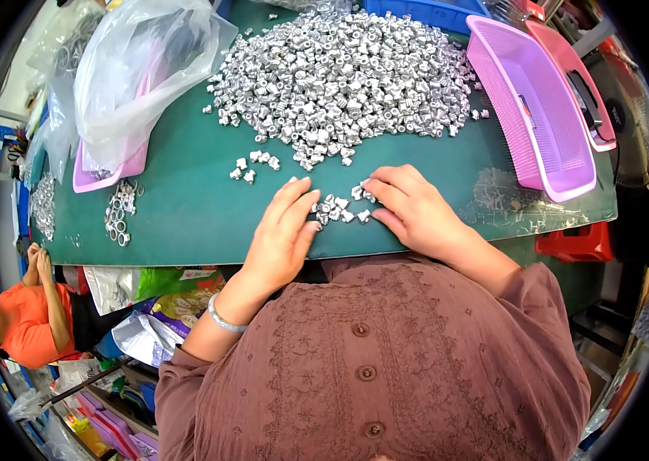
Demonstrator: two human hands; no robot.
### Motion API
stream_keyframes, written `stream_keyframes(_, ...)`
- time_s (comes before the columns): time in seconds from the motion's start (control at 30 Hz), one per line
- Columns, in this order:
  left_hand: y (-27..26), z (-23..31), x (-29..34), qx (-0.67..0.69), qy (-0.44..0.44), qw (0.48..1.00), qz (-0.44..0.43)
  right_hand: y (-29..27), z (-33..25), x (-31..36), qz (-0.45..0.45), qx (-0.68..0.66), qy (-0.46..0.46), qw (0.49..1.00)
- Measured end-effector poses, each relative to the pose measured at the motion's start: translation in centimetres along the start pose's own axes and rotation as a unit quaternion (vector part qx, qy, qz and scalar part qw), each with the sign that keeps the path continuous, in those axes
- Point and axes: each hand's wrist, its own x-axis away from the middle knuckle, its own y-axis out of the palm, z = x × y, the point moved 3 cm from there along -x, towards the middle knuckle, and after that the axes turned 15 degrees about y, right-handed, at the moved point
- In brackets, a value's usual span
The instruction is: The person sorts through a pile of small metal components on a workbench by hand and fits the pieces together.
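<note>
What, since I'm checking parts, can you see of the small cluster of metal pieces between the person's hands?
The small cluster is a loose group of silvery, metal-looking pieces with notched outlines; finer detail is too small to tell. They lie at mixed angles on the green table, near its front edge, apart from the big heap. The right hand seems to touch the right end; the left hand is by the left, contact unclear.

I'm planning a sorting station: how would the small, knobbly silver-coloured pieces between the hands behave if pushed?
The small, knobbly silver-coloured pieces would probably scatter rather than slide as one, since they lie loose with gaps among them. Rolling far seems unlikely, given their uneven outlines. Their metallic shine suggests they may be slightly slippery.
</note>
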Motion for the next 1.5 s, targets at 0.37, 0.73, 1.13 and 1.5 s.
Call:
stream_keyframes(0.37,2.5,1.1,-2.4,-0.039,0.057,0.996,-0.058,0.0,0.4,-4.5,-0.008,-0.011,0.047,0.999)
stream_keyframes(0.73,1.3,0.1,-3.1,-0.005,0.036,0.999,0.023,-0.9,1.5,-4.8,-0.074,0.002,0.093,0.993)
stream_keyframes(1.13,2.4,-0.6,-6.6,-0.089,-0.040,0.995,-0.004,-0.7,1.6,-4.8,-0.042,0.034,0.099,0.994)
stream_keyframes(1.5,1.9,-1.3,-6.1,-0.007,-0.073,0.997,0.038,-1.1,1.5,-4.4,-0.044,0.022,0.044,0.998)
